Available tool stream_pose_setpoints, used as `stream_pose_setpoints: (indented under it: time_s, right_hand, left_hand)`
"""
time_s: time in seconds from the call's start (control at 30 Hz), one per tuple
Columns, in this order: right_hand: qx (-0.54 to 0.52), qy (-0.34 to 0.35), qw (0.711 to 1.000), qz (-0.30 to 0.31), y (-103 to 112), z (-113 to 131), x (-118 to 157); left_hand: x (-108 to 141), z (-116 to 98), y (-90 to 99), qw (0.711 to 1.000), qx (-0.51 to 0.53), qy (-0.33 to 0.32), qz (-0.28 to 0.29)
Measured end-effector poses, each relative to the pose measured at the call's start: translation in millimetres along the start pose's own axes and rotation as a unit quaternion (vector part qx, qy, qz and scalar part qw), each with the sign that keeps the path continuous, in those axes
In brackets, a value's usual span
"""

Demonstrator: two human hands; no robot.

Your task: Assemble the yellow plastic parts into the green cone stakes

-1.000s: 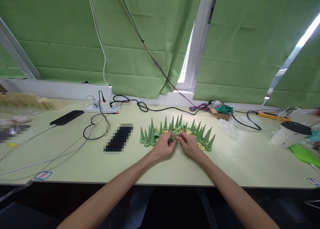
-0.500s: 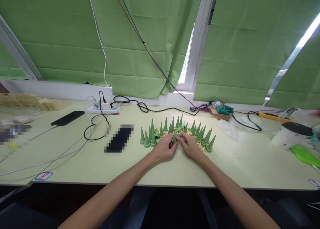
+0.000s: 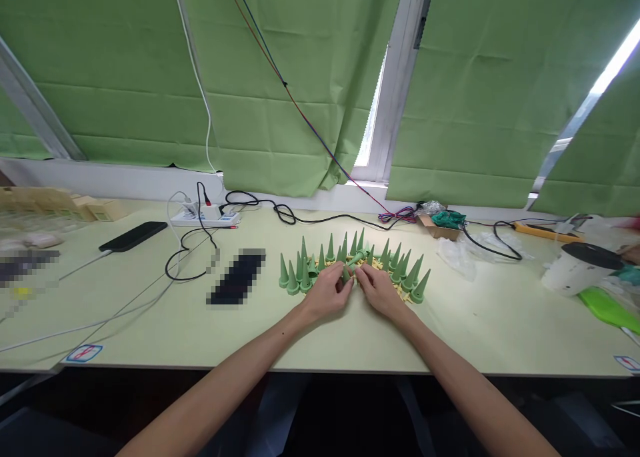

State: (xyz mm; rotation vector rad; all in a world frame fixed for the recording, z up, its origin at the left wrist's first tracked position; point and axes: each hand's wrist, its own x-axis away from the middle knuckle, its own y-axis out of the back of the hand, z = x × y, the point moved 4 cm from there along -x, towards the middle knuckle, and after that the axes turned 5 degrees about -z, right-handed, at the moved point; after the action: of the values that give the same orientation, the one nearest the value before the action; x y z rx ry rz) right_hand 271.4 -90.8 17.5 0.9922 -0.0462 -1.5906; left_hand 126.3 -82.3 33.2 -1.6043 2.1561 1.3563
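Observation:
My left hand (image 3: 326, 293) is closed round a small green cone (image 3: 346, 274) near the middle of the table. Just to its right, my right hand (image 3: 381, 289) has thumb and index finger pinched together beside that cone. Whatever is between those fingertips is too small to make out. Several more green cones (image 3: 291, 280) stand upright in a curved group left of, behind and right of my hands. Small yellow pieces (image 3: 406, 296) lie scattered among them. Behind my fingers a green cone (image 3: 356, 258) lies on its side.
A pixelated dark slab (image 3: 237, 277) and a black phone (image 3: 134, 236) lie to the left. Behind are a power strip (image 3: 200, 220) and a black cable (image 3: 330, 218). On the right are a white cup (image 3: 575, 274) with a dark lid and a small cardboard box (image 3: 437, 229).
Both hands stay almost in place, with slight finger movement around the held cone, which appears to lean a little more to the left. The whole view has shifted very slightly.

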Motion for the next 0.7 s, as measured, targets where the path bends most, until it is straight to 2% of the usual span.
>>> stream_pose_setpoints:
  time_s: [0.47,0.7]
  right_hand:
    - [0.031,0.003,0.999,0.031,-3.1,-1.3,0.4]
    - [0.023,-0.004,1.000,-0.003,-0.5,-2.7,-0.8]
  left_hand:
    - [4.6,-2.7,-3.3,0.998,-0.012,-0.053,0.044]
    - [2.4,-4.0,-3.5,0.998,0.007,-0.055,0.029]
